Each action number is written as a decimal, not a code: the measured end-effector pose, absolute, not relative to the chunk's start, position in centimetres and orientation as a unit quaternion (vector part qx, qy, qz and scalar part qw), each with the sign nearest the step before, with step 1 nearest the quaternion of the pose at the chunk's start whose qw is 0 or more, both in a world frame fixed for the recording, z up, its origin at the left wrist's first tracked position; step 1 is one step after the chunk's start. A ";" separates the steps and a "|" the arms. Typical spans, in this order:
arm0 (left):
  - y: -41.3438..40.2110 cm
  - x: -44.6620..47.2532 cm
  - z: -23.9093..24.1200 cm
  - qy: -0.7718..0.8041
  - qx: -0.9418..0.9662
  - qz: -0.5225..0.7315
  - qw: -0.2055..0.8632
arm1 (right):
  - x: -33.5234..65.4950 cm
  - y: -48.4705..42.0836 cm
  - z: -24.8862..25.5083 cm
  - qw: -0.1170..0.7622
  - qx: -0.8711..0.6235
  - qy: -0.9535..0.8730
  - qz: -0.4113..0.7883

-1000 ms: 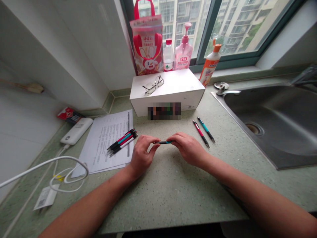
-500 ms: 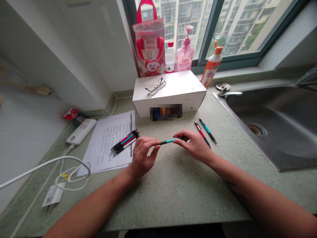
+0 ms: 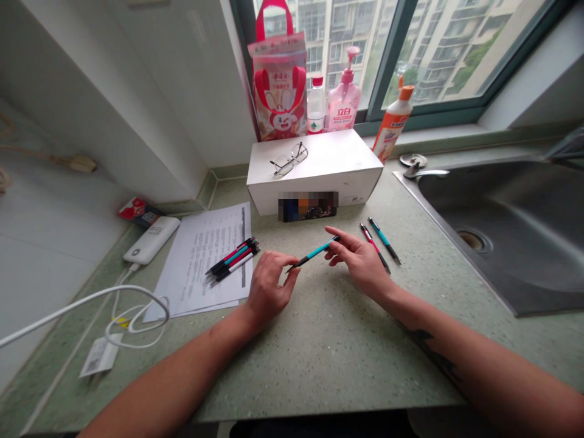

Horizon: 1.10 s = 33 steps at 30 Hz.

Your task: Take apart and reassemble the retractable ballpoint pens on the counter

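One teal pen [image 3: 320, 247] is between the two hands above the countertop [image 3: 292, 377]; near its right side, beside the sink [image 3: 420, 199], one red pen [image 3: 375, 246] and one further teal-and-black pen [image 3: 384, 239] lie next to each other. Toward the left edge, a pile of pens [image 3: 235, 260] lies across at least two printed sheets [image 3: 194, 255]; I count four or more, but the overlap hides the exact number. One power bank [image 3: 152, 240] lies nearer the back left corner. At the back edge stands one white box [image 3: 337, 151] with one pair of glasses [image 3: 290, 162] on it, and three bottles [image 3: 344, 106] stand beyond. Both forearms reach in over the front edge and angle toward each other. The left hand [image 3: 269, 283] is curled, thumb and forefinger pinched together on the pen's dark writing end. The right hand [image 3: 358, 258] is half open, fingers loosely spread, with the pen's upper end between thumb and forefinger; whether it grips cannot be told. The pen slants up from left hand to right, just in from the middle of the countertop.
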State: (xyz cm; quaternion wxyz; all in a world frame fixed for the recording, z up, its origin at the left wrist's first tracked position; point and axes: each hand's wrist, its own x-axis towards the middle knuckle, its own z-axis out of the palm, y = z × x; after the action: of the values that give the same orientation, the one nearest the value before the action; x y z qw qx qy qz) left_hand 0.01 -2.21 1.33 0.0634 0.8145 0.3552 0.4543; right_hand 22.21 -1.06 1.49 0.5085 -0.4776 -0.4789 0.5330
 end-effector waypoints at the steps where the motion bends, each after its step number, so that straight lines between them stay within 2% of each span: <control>1: -2.2 0.0 1.3 0.358 0.815 0.452 0.065 | 22.2 -1.1 1.5 0.511 -0.477 -0.473 0.536; 14: -2.4 0.2 1.3 0.363 0.812 0.449 0.085 | 21.8 -1.4 2.0 0.530 -0.437 -0.437 0.580; 19: -2.4 0.2 1.2 0.346 0.825 0.436 0.097 | 21.7 -1.6 2.3 0.507 -0.420 -0.471 0.587; 21: -2.5 0.2 1.3 0.341 0.829 0.431 0.106 | 22.2 -1.4 2.5 0.506 -0.440 -0.498 0.550; 23: -2.5 0.2 1.3 0.344 0.828 0.427 0.116 | 23.3 -1.0 2.6 0.510 -0.504 -0.546 0.434; 26: -2.5 0.2 1.3 0.350 0.825 0.429 0.117 | 25.5 -0.1 3.0 0.426 -0.639 -0.618 0.167; 28: -2.5 0.2 1.3 0.351 0.824 0.432 0.111 | 26.9 0.3 3.2 0.335 -0.701 -0.626 0.062; 33: -2.6 0.2 1.3 0.354 0.821 0.437 0.102 | 28.5 0.8 3.3 0.112 -0.801 -0.588 0.012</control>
State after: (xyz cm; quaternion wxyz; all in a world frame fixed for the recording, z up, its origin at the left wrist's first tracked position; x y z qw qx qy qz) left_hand 0.20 -2.59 1.27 0.1024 0.8208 0.3535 0.4369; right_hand 28.53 0.82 3.31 0.1116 -0.8008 -0.5883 0.0120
